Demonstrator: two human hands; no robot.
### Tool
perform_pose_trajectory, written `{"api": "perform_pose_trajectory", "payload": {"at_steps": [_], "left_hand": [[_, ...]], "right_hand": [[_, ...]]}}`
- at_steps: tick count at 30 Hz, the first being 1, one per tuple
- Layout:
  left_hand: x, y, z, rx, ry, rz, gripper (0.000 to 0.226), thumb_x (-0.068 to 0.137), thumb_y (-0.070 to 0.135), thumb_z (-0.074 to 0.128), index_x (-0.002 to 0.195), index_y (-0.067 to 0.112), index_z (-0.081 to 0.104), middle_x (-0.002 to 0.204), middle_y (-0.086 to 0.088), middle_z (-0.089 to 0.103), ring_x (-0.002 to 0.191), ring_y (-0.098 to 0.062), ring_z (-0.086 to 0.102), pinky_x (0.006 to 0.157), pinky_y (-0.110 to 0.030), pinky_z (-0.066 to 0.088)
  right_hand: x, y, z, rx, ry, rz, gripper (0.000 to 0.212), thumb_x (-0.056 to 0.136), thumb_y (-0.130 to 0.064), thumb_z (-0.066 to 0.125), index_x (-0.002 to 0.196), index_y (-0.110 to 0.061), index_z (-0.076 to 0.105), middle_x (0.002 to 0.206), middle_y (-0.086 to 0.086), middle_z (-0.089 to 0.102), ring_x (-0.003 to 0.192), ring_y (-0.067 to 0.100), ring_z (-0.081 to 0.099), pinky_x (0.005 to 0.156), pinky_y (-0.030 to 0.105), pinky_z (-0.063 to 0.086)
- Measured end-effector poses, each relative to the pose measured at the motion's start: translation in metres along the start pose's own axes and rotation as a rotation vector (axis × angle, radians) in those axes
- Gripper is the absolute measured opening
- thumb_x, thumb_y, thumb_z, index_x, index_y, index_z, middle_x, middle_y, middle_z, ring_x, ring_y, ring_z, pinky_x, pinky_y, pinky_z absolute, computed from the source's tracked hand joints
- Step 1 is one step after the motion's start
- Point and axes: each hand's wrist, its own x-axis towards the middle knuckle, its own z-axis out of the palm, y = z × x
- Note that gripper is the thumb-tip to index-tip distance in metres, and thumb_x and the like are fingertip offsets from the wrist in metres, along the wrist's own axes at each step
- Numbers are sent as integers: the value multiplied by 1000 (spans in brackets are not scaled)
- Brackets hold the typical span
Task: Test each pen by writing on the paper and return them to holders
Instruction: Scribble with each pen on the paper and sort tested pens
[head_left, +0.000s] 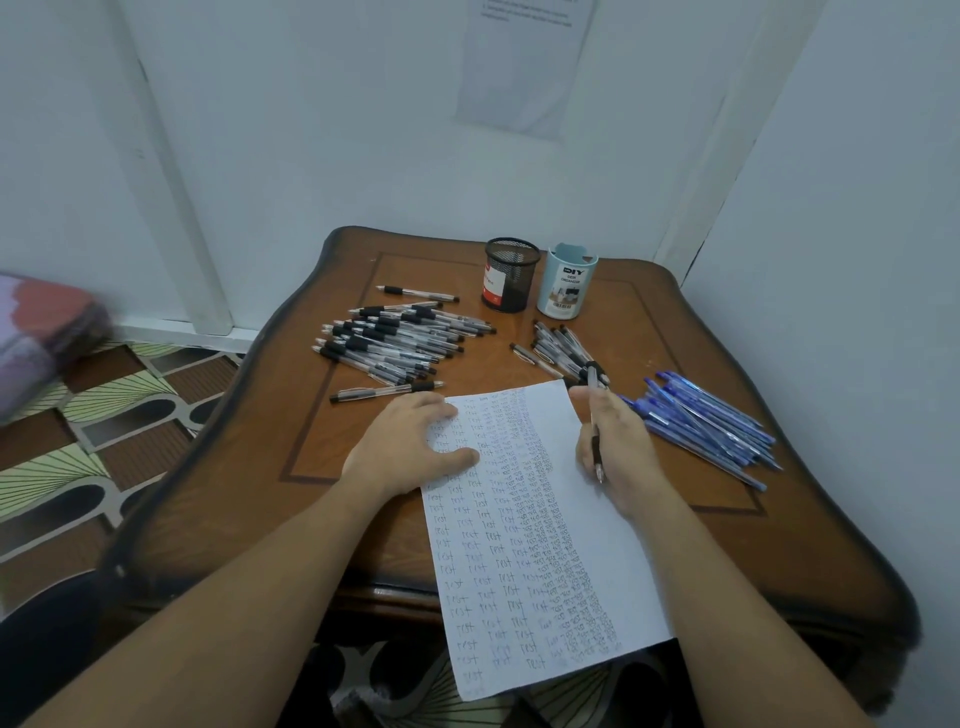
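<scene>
The left hand (415, 447) lies spread and flat on the far left corner of the white written-over paper sheet (613, 561), evidently to steady it, since the sheet overhangs the near edge of the brown wooden surface (311, 441). The right hand (623, 452) pinches a clear black-grip pen (595, 431) tip-down at the sheet's blank right margin, placed for a fresh test mark. The black mesh holder (511, 275) and pale blue holder (569, 283) stand at the far edge.

Glossy wood table (322, 426); blk metal-mesh holder (511, 275); matt paper (597, 545).
</scene>
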Motion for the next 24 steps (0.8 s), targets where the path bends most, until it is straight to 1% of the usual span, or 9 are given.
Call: {"api": "perform_pose_trajectory", "payload": {"at_steps": [4,7,10,12,15,17,19,22,24], "left_hand": [[0,-1,1,-7,11,9,71,82,67,63,143,32,50,156,13,34,144,-10,25,115,-38,26],[1,-2,1,-15,13,20,72,82,67,63,143,31,50,155,12,35,143,-10,25,115,-38,25],[1,-2,1,-6,2,41,72,84,66,62,144,28,49,153,9,35,142,-11,23,115,-38,24],[1,-1,0,23,-6,51,70,87,64,59,145,27,48,150,8,36,139,-11,23,113,-37,26],[2,0,-1,56,-14,52,70,89,64,56,147,27,46,147,8,38,136,-10,28,111,-35,29],[1,1,-1,64,-22,55,70,89,63,55,148,27,45,148,7,38,136,-10,28,111,-35,30],[1,2,-3,74,-30,57,70,90,63,55,148,26,45,148,6,38,136,-11,29,111,-34,30],[0,6,-7,108,-52,57,71,90,64,54,149,26,43,149,5,38,137,-12,30,111,-35,32],[0,8,-10,122,-70,54,72,89,64,54,149,26,43,150,5,38,137,-13,32,112,-36,34]], "right_hand": [[-2,-4,3,-3,21,48,37,110,-31,33,101,-8,60,45,8,45,41,22,35,47,35,28],[-2,-6,3,-15,14,81,38,110,-27,31,93,-5,57,47,9,48,42,20,38,49,33,30],[-2,-8,4,-124,-34,77,35,108,-23,37,97,0,63,52,8,52,47,17,43,51,31,36],[-3,-11,6,-219,-77,88,31,107,-24,43,99,-5,67,56,4,56,49,13,49,50,25,39],[-2,-20,9,-280,-137,122,26,105,-24,49,103,-6,68,74,-3,59,53,11,54,53,21,45],[0,-27,8,-369,-174,138,26,105,-23,51,106,-3,67,76,3,60,51,8,58,47,15,44],[3,-31,7,-494,-211,145,30,104,-27,52,110,-1,66,77,9,67,50,3,60,51,18,44],[8,-35,6,-639,-254,144,30,103,-32,54,110,-5,67,74,1,71,49,1,56,57,25,37],[9,-38,8,-683,-267,135,26,101,-32,57,109,-9,67,78,2,70,58,6,57,59,26,39]]}}
